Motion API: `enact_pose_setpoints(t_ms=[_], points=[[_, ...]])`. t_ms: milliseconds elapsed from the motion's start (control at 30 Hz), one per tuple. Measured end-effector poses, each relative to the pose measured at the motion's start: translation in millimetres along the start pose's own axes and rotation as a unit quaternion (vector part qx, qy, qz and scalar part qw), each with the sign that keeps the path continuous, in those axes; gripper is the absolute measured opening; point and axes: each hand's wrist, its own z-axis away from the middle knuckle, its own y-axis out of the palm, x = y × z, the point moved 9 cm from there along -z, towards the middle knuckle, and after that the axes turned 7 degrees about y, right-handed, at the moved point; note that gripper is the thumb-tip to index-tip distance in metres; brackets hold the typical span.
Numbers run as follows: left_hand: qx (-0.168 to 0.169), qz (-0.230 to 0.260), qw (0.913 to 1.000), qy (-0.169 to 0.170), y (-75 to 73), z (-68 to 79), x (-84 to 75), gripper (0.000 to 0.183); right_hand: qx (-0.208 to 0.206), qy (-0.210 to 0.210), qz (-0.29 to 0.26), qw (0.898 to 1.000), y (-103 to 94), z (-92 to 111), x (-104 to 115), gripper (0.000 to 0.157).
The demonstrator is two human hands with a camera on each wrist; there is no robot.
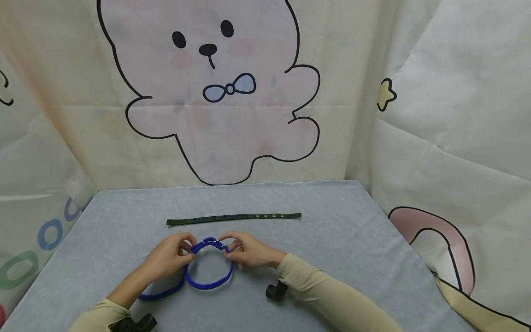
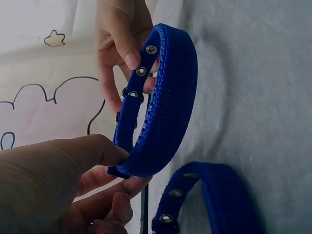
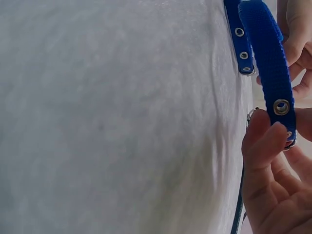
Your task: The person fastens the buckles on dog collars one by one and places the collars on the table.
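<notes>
A blue collar point(image 1: 209, 286) with metal eyelets is buckled into a loop, held up between both hands. My left hand point(image 1: 168, 256) pinches its left side between thumb and fingers. On the opposite side, my right hand point(image 1: 253, 251) grips the strap near the metal buckle; in the right wrist view thumb and fingers close around the strap point(image 3: 267, 53) below an eyelet. A second blue collar point(image 1: 162, 295), also curved with eyelets, lies on the table beneath the left hand. It shows at the bottom of the left wrist view point(image 2: 231, 200) too.
Behind the hands, a dark green collar point(image 1: 232, 217) with eyelets lies stretched out flat across the grey-blue table cloth point(image 1: 340, 240). Printed curtains point(image 1: 448, 115) stand around the table's back and sides. A dark wrist device point(image 1: 276, 291) hangs under the right forearm.
</notes>
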Motion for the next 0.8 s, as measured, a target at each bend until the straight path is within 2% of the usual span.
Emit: enact_pose_setpoints(t_ms=[267,533,667,800], points=[[0.016,-0.002,0.9998,-0.007,6.1,-0.5,11.2,0.022,0.008,0.018,0.015,1.0,6.7,-6.5,-5.8,0.045],[0.036,0.001,0.9992,-0.015,9.7,-4.6,14.0,0.021,-0.003,0.034,0.032,0.999,3.8,-7.8,-8.0,0.046],[0.048,-0.001,0.9986,-0.021,12.0,-4.2,14.9,0.019,-0.004,0.028,0.056,0.998,5.2,-6.8,-7.2,0.047],[0.053,0.001,0.9986,-0.008,12.8,-5.7,14.4,0.019,-0.019,0.017,0.09,0.996,2.4,-4.9,-6.2,0.048]])
